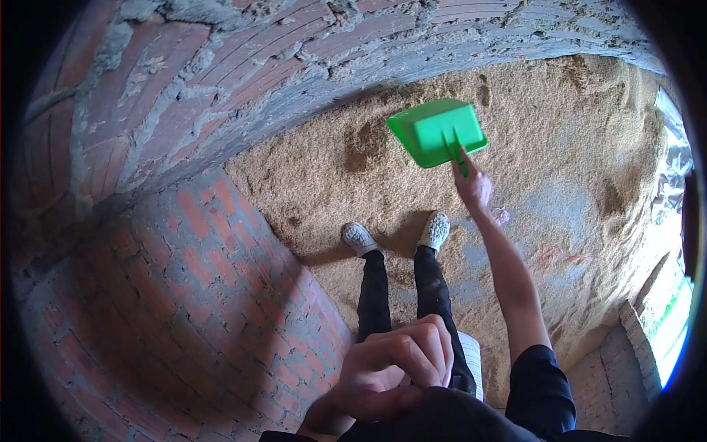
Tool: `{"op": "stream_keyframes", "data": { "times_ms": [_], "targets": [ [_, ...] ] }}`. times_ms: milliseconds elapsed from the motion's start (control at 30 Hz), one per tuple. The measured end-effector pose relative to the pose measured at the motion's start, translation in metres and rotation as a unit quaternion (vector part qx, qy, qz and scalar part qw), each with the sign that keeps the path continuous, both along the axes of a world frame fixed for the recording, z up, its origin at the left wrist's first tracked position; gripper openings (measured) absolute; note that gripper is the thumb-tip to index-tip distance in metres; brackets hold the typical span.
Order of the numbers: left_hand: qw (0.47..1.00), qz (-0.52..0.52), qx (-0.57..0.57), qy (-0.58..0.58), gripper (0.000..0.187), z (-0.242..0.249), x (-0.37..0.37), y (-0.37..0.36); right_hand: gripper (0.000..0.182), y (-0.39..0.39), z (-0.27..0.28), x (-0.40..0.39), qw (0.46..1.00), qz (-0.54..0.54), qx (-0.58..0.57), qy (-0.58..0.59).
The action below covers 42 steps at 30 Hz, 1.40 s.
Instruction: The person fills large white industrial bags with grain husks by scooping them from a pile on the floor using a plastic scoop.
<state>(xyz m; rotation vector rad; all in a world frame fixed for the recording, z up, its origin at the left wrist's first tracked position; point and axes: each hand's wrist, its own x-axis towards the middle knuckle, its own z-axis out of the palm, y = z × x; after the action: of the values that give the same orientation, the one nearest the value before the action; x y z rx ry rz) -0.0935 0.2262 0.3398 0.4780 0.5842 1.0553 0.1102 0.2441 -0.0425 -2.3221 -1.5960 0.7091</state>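
Note:
In the head view, my right hand (473,187) is stretched out forward and wrapped round the short handle of a green plastic dustpan (442,131). Its underside faces me, and the pan is held over a layer of loose tan husks or sawdust (412,180). Close to the camera, my left hand (401,357) is curled with its fingers bent in beside a dark, rounded shape (456,416). What those fingers hold, if anything, is hidden. Part of a white sack-like thing (471,361) shows beside my leg.
A rough brick wall (265,62) runs along the far side, and another brick wall (199,295) rises at the left. My light shoes (434,230) stand in the loose material. Pinkish string (552,255) lies to the right, near a bright opening (674,309).

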Motion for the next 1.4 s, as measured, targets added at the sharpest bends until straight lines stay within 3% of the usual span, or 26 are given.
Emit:
{"op": "stream_keyframes", "data": {
  "times_ms": [67,100,233,267,400,467,567,633,700,767,833,900,933,967,1033,1100,1133,1200,1300,1333,1400],
  "targets": [
    [1.000,-0.010,0.001,0.000,0.020,0.005,-0.007,-0.001,0.042,-0.011,0.000,-0.041,0.996,0.018,0.085,0.010],
    [1.000,-0.014,0.009,0.008,0.021,0.008,-0.011,-0.002,0.043,-0.011,0.012,-0.065,0.999,0.016,0.039,0.031],
    [1.000,-0.008,-0.009,0.007,0.026,0.015,-0.032,-0.012,0.045,-0.013,0.029,-0.160,0.984,0.081,0.100,0.124],
    [1.000,-0.019,0.007,0.007,0.032,0.009,-0.043,-0.017,0.045,-0.013,0.030,-0.184,0.983,0.094,0.039,0.153],
    [0.998,0.006,-0.031,0.055,0.035,0.006,-0.077,-0.030,0.047,-0.005,0.046,-0.255,0.964,0.151,0.067,0.210],
    [0.997,0.005,-0.031,0.069,0.035,-0.001,-0.094,-0.037,0.049,0.004,0.041,-0.274,0.957,0.264,0.005,0.123],
    [0.995,-0.005,-0.043,0.086,0.034,-0.005,-0.116,-0.048,0.047,0.014,0.018,-0.273,0.944,0.310,-0.110,0.008],
    [0.995,-0.025,-0.048,0.079,0.032,-0.008,-0.129,-0.054,0.048,0.009,-0.016,-0.259,0.964,0.265,0.006,0.008],
    [0.995,-0.034,-0.054,0.080,0.030,-0.009,-0.140,-0.057,0.046,0.009,-0.043,-0.230,0.985,0.168,-0.028,0.029],
    [0.991,-0.051,0.012,0.126,0.029,-0.015,-0.148,-0.060,0.046,0.006,-0.050,-0.196,0.985,0.161,0.020,-0.065],
    [0.990,-0.048,0.015,0.133,0.030,-0.013,-0.157,-0.060,0.048,0.009,-0.044,-0.171,0.982,0.152,-0.002,-0.110],
    [0.988,-0.053,0.016,0.144,0.032,-0.013,-0.164,-0.061,0.047,0.021,-0.030,-0.154,0.988,0.024,-0.087,-0.125],
    [0.989,-0.048,0.014,0.140,0.032,-0.014,-0.167,-0.064,0.046,0.026,-0.026,-0.148,0.990,-0.083,-0.093,-0.067],
    [0.989,-0.039,0.004,0.139,0.032,-0.015,-0.169,-0.067,0.046,0.019,-0.047,-0.140,0.982,-0.120,0.015,-0.142],
    [0.991,-0.032,-0.004,0.132,0.033,-0.019,-0.173,-0.070,0.047,0.017,-0.030,-0.139,0.980,-0.142,0.016,-0.139],
    [0.990,-0.016,-0.030,0.137,0.033,-0.021,-0.176,-0.075,0.044,0.013,0.003,-0.157,0.990,-0.098,-0.023,-0.094],
    [0.989,-0.013,-0.040,0.142,0.033,-0.021,-0.177,-0.075,0.041,0.007,0.004,-0.171,0.995,-0.073,0.049,-0.036],
    [0.989,-0.010,-0.043,0.144,0.033,-0.025,-0.179,-0.076,0.036,-0.003,0.013,-0.213,0.997,-0.014,0.075,-0.014],
    [0.990,-0.020,-0.047,0.132,0.030,-0.030,-0.183,-0.079,0.041,-0.010,0.042,-0.292,0.993,0.058,0.005,0.103],
    [0.992,-0.028,-0.052,0.115,0.028,-0.031,-0.185,-0.079,0.039,-0.015,0.035,-0.321,0.982,0.069,0.117,0.131],
    [0.991,-0.031,-0.039,0.127,0.028,-0.034,-0.185,-0.079,0.043,-0.016,0.041,-0.364,0.981,0.137,0.054,0.128]
  ]
}}
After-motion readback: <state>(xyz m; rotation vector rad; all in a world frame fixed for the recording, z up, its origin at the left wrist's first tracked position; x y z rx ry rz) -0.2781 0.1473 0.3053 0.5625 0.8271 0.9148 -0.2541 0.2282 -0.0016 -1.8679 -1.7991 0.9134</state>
